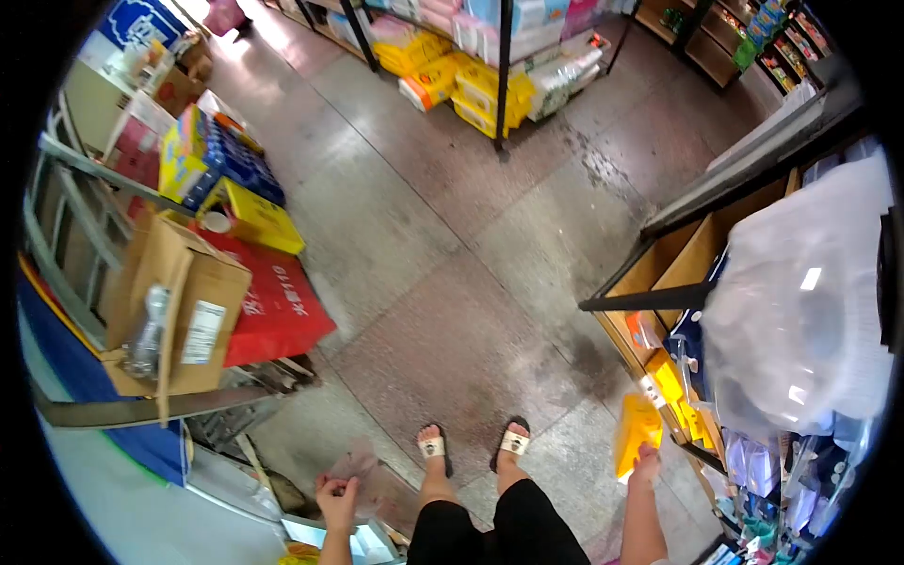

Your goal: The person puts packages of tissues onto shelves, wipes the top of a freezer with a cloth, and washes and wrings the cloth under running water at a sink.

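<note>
My right hand (646, 465), low on the right, is closed on the edge of a yellow packet (637, 435), which hangs upright beside the lower shelf. Similar yellow packets (670, 381) stand on that shelf, just right of the held one. At the lower left, the fingers of my left hand (336, 499) are pinched on a thin see-through plastic bag (356, 463). This bag spreads out to the right of the fingers, and the floor shows through it.
On the left, a cardboard box (202, 325), a red bag (278, 306) and a yellow carton (259, 218) crowd a metal ladder (75, 202). A plastic-covered bundle (800, 292) tops the right shelf (650, 268). Yellow packs (480, 99) fill a rack beyond the tiled floor (452, 320).
</note>
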Demonstrator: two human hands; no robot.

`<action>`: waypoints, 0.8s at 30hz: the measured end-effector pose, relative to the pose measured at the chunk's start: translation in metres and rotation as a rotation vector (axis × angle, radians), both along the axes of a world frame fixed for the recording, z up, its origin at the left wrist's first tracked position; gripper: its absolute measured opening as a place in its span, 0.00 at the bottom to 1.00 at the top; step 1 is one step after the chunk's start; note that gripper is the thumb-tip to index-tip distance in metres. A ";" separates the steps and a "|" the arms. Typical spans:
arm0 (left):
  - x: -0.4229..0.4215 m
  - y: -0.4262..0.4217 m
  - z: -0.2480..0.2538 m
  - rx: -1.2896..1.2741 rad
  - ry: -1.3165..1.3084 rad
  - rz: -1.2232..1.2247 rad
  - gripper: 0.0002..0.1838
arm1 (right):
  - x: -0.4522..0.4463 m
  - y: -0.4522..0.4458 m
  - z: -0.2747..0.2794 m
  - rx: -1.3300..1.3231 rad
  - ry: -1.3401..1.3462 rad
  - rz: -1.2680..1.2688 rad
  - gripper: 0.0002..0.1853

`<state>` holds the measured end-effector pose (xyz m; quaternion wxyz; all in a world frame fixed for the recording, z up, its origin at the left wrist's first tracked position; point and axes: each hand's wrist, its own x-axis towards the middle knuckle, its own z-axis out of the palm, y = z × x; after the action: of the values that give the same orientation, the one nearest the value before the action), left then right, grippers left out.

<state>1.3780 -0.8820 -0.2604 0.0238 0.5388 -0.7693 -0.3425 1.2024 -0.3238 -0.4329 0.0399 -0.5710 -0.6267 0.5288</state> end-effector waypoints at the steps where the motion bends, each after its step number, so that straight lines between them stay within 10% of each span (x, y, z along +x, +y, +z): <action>1: -0.002 -0.006 0.004 0.027 -0.023 0.000 0.12 | -0.019 -0.009 0.016 -0.055 0.069 -0.081 0.15; 4: -0.006 -0.014 0.010 -0.228 0.135 -0.202 0.13 | -0.044 -0.031 0.025 0.431 -0.236 0.653 0.16; 10: -0.065 -0.030 0.073 -0.159 0.309 -0.390 0.15 | -0.049 -0.199 0.040 0.211 0.311 1.375 0.13; 15: -0.125 -0.076 0.081 0.424 0.452 -0.129 0.19 | -0.103 -0.349 0.160 0.165 0.134 1.236 0.11; 21: -0.229 -0.149 0.054 0.799 0.560 -0.076 0.06 | -0.244 -0.493 0.233 0.508 0.870 1.244 0.11; 24: -0.290 -0.182 0.063 0.815 0.373 -0.219 0.20 | -0.289 -0.554 0.296 -0.038 0.567 1.241 0.11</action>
<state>1.0884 -1.0641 -0.1973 -0.0882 0.3487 -0.6070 -0.7087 0.9132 -0.8779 -0.1373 -0.1180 0.0542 -0.7941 0.5937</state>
